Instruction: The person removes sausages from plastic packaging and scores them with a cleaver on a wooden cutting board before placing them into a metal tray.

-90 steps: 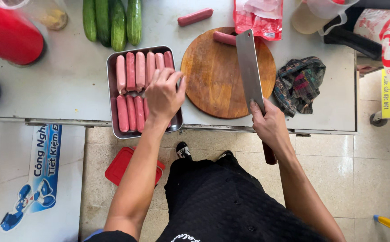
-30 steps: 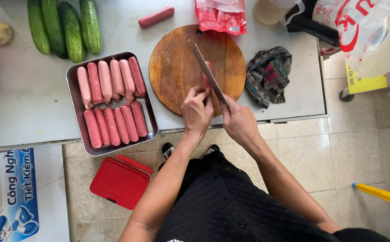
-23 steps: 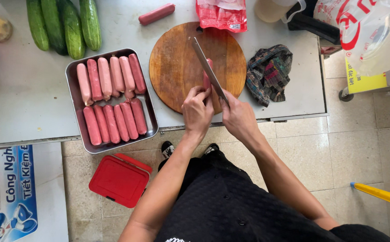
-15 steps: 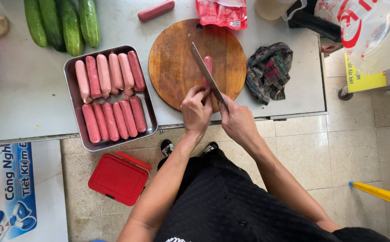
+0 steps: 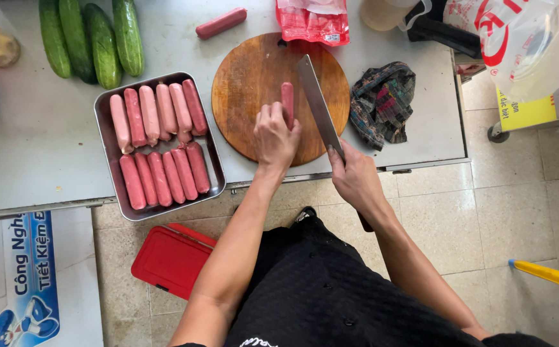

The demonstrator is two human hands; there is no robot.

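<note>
My left hand point(image 5: 275, 137) rests on a round wooden cutting board point(image 5: 247, 83) and pins down a pink sausage point(image 5: 288, 98) that lies lengthwise toward me. My right hand point(image 5: 355, 177) grips the handle of a cleaver point(image 5: 318, 105), whose broad blade stands just to the right of the sausage, angled over the board. To the left, a metal tray point(image 5: 217, 168) holds several pink sausages in two rows.
Three cucumbers point(image 5: 93, 38) lie at the back left. A loose sausage point(image 5: 221, 22), a red sausage packet point(image 5: 313, 19) and a crumpled cloth point(image 5: 381, 103) lie around the board. A red lid point(image 5: 169, 259) lies on the tiled floor under the table edge.
My left hand left the tray and now holds a sausage on the board. The cleaver has shifted from lying across the sausage to standing just right of it.
</note>
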